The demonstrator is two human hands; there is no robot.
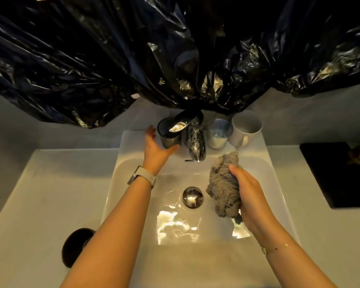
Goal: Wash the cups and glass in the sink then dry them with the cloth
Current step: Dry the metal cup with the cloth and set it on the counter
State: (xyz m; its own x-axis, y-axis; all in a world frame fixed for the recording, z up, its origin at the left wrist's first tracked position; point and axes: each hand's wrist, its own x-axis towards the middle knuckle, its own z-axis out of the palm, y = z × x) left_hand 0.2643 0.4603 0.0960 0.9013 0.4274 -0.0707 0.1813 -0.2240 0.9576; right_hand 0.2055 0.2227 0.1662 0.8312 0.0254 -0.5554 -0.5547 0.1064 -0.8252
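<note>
On the sink's back ledge, left of the tap, stands a dark cup (169,134). My left hand (156,149) is spread open right beside it, thumb near its base, fingers at its left side. Right of the tap stand a clear glass (219,134) and a white mug (245,127), both upright. My right hand (248,189) grips a bunched grey cloth (221,188) over the right side of the white sink basin (133,163). No water runs from the chrome tap (195,142).
A round chrome drain plug (192,197) sits in the basin's middle, with wet reflections in front of it. Black plastic sheeting (175,48) hangs over the wall behind. A black tray (337,173) lies on the right counter. A dark round object (77,246) is at the lower left.
</note>
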